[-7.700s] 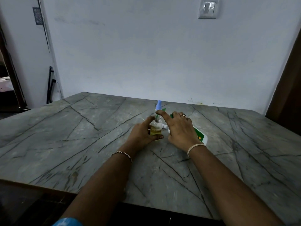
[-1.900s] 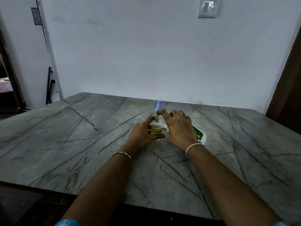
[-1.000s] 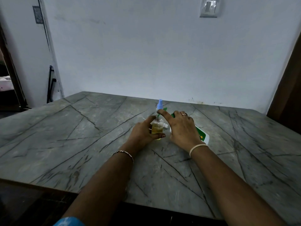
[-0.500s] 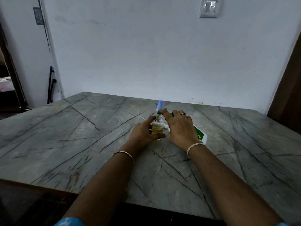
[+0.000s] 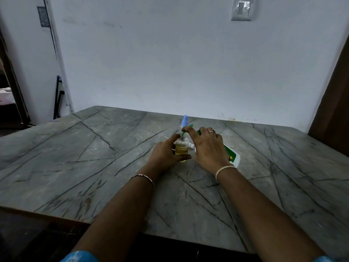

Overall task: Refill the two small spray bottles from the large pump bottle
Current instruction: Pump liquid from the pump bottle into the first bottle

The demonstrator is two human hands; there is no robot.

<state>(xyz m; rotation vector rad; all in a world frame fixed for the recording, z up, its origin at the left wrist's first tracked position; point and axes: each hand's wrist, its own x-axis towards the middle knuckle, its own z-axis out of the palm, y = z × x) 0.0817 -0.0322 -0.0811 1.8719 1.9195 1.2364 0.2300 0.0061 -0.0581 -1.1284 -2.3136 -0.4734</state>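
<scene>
Head cam, looking down at both hands, so starting at the grip: the left hand (image 5: pixel 166 153) is wrapped round the small spray bottle (image 5: pixel 181 148), thumb across the near side, fingers round the far side. That bottle stands upright on the table (image 5: pixel 94 157); it's clear with yellow liquid inside, and it sits right between the two hands.

The right hand (image 5: pixel 207 148) lies over the large pump bottle (image 5: pixel 233 156) with its fingers curled down over the body, so it's holding that one. This bottle is tipped onto its side, white with a green label; its base sticks out near the wrist and its top end points toward the small bottle. The right index fingertip (image 5: pixel 186 129) reaches over to the small bottle's neck; looks like touching, can't swear to it. A white spout (image 5: pixel 191 145) pokes out from under the palm, just beside the small bottle's shoulder; whether it touches, I can't tell.

Just behind the held bottle stands the second spray bottle (image 5: pixel 185 119), upright with a pale blue top, mostly hidden by the finger and the bottle in front.

Further out: a ring (image 5: pixel 212 131) on the right hand, a light band (image 5: pixel 224 169) on that wrist, a thin bracelet (image 5: pixel 142 176) on the left one; grey stone tabletop with dark veins; plain wall (image 5: pixel 170 63) behind with a switch (image 5: pixel 243 8) up top right.
</scene>
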